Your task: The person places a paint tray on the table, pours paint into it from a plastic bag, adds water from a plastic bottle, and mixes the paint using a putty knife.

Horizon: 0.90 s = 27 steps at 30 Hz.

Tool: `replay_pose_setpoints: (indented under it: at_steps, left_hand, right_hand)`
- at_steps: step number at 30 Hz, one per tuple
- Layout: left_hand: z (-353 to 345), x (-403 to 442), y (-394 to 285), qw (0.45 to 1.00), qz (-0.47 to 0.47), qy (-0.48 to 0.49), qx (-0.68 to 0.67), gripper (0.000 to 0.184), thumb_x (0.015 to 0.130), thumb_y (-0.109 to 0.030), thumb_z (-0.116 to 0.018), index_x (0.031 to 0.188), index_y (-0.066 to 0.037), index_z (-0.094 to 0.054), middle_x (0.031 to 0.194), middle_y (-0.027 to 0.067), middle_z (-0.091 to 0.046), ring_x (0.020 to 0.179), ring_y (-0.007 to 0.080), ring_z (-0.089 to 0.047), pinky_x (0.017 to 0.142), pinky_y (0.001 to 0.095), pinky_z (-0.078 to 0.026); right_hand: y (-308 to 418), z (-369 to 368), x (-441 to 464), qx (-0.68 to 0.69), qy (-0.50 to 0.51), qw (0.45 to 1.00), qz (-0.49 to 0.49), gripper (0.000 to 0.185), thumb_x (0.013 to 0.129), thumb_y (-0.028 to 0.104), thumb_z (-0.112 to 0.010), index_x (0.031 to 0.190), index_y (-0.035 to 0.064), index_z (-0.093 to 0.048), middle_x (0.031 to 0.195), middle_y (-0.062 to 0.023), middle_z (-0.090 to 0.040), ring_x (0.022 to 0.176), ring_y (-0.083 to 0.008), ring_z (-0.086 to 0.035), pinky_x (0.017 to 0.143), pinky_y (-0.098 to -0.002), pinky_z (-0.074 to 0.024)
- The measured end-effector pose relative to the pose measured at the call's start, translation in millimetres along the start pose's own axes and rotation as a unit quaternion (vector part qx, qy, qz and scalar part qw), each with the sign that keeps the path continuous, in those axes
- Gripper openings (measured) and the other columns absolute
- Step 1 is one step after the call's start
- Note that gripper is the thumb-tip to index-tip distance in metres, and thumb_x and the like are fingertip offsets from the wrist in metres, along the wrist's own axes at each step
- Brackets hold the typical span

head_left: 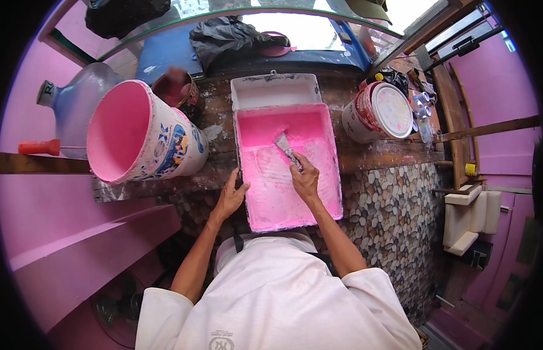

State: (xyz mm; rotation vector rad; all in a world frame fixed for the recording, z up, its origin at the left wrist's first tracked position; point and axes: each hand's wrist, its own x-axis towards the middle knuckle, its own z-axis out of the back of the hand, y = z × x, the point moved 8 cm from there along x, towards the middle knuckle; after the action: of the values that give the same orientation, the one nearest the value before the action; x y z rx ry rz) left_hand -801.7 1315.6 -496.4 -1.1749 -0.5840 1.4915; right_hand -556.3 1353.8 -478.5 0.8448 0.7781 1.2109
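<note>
A rectangular tray (337,175) coated in wet pink paint lies in front of me, a deeper pink pool at its far end. My right hand (306,178) is closed around the handle of a paint-smeared scraper (282,142), whose blade points away from me over the pool's near edge. At the tray's left side, my left hand (231,195) rests with its fingers apart, thumb near the rim. A white container (273,92) adjoins the tray's far end. Left of the tray, a large bucket (181,143) with a pink inside leans toward the left.
A clear water jug (87,102) and an orange-handled tool (39,147) are at the left. A small paint can (192,93) sits behind the bucket. On the right are a lidded bucket (358,119) and bottles (425,128). A black plastic bag (224,44) lies beyond.
</note>
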Motion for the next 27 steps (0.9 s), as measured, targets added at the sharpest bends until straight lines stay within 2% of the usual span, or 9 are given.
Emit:
replay_pose_setpoints:
  at_steps: [5,8,10,12,14,17,21,23,27]
  left_hand:
    - [-4.0,-3.0,-8.0,0.980,0.056,0.072,-0.178,0.064,0.093,-0.021,-0.057,0.146,-0.006,-0.025,0.122,0.0127,-0.055,0.101,0.0164,-0.057,0.084,0.0299,-0.049]
    - [-13.3,-1.3,0.3,0.972,0.010,0.084,-0.221,0.063,0.094,-0.019,-0.056,0.146,-0.005,-0.024,0.127,0.0106,-0.052,0.105,0.0150,-0.054,0.091,0.0284,-0.045]
    - [-18.1,3.3,12.3,0.971,-0.021,0.079,-0.223,0.063,0.094,-0.018,-0.056,0.146,-0.004,-0.023,0.129,0.0104,-0.050,0.109,0.0143,-0.051,0.094,0.0280,-0.042]
    - [-16.0,2.1,8.9,0.970,-0.050,0.071,-0.226,0.063,0.094,-0.017,-0.056,0.146,-0.004,-0.023,0.132,0.0101,-0.048,0.113,0.0136,-0.048,0.098,0.0276,-0.039]
    - [-15.6,-5.4,-6.8,0.954,0.000,0.101,-0.284,0.061,0.095,-0.015,-0.055,0.146,-0.002,-0.025,0.136,0.0088,-0.045,0.120,0.0131,-0.043,0.103,0.0273,-0.033]
    - [-18.4,-2.8,0.4,0.956,-0.008,0.097,-0.277,0.059,0.094,-0.013,-0.055,0.144,-0.001,-0.027,0.137,0.0071,-0.045,0.120,0.0125,-0.042,0.102,0.0272,-0.033]
    - [-18.3,-1.4,0.9,0.952,-0.014,0.087,-0.292,0.058,0.094,-0.010,-0.055,0.144,-0.001,-0.027,0.135,0.0044,-0.046,0.120,0.0122,-0.043,0.104,0.0272,-0.032]
    - [-14.9,-1.4,1.1,0.971,-0.034,0.067,-0.229,0.058,0.094,-0.010,-0.054,0.144,0.000,-0.028,0.135,0.0053,-0.046,0.120,0.0125,-0.043,0.104,0.0270,-0.032]
    - [-16.5,-1.6,1.0,0.971,-0.040,0.076,-0.223,0.057,0.094,-0.010,-0.054,0.144,0.000,-0.028,0.135,0.0065,-0.046,0.120,0.0128,-0.042,0.104,0.0272,-0.031]
  right_hand:
    - [6.6,6.3,5.2,0.020,-0.048,0.998,0.028,0.031,0.084,0.012,-0.063,0.113,0.0007,-0.062,0.093,-0.0092,-0.068,0.082,-0.0138,-0.061,0.074,-0.0268,-0.0478]
    - [5.4,0.3,5.3,-0.022,-0.068,0.997,0.035,0.031,0.084,0.011,-0.063,0.113,0.0014,-0.063,0.093,-0.0080,-0.068,0.081,-0.0129,-0.061,0.073,-0.0266,-0.0477]
    - [9.5,-14.8,6.7,0.032,0.033,0.999,0.014,0.031,0.084,0.011,-0.063,0.114,0.0029,-0.063,0.094,-0.0092,-0.069,0.080,-0.0130,-0.061,0.072,-0.0276,-0.0483]
    - [8.3,-13.6,8.6,0.054,0.013,0.998,0.024,0.031,0.084,0.010,-0.063,0.114,0.0041,-0.063,0.091,-0.0081,-0.068,0.076,-0.0112,-0.059,0.069,-0.0269,-0.0476]
    - [9.7,-4.4,7.6,0.008,-0.058,0.998,0.037,0.031,0.083,0.009,-0.063,0.114,0.0043,-0.064,0.087,-0.0066,-0.067,0.072,-0.0101,-0.055,0.066,-0.0254,-0.0459]
    - [12.4,-23.4,6.2,0.003,0.023,0.999,0.029,0.031,0.084,0.009,-0.062,0.114,0.0040,-0.063,0.087,-0.0072,-0.067,0.069,-0.0104,-0.055,0.064,-0.0255,-0.0458]
    - [15.9,-21.5,10.1,0.054,-0.007,0.998,0.025,0.032,0.083,0.011,-0.063,0.114,0.0035,-0.063,0.086,-0.0065,-0.066,0.068,-0.0104,-0.054,0.064,-0.0257,-0.0454]
    - [14.3,-25.5,8.9,-0.004,0.001,1.000,0.003,0.035,0.081,0.013,-0.061,0.114,0.0027,-0.062,0.090,-0.0155,-0.067,0.074,-0.0205,-0.063,0.070,-0.0320,-0.0487]
    - [23.8,-32.9,7.1,0.035,0.052,0.997,0.037,0.034,0.081,0.013,-0.060,0.114,0.0024,-0.062,0.088,-0.0151,-0.067,0.072,-0.0206,-0.062,0.068,-0.0316,-0.0484]
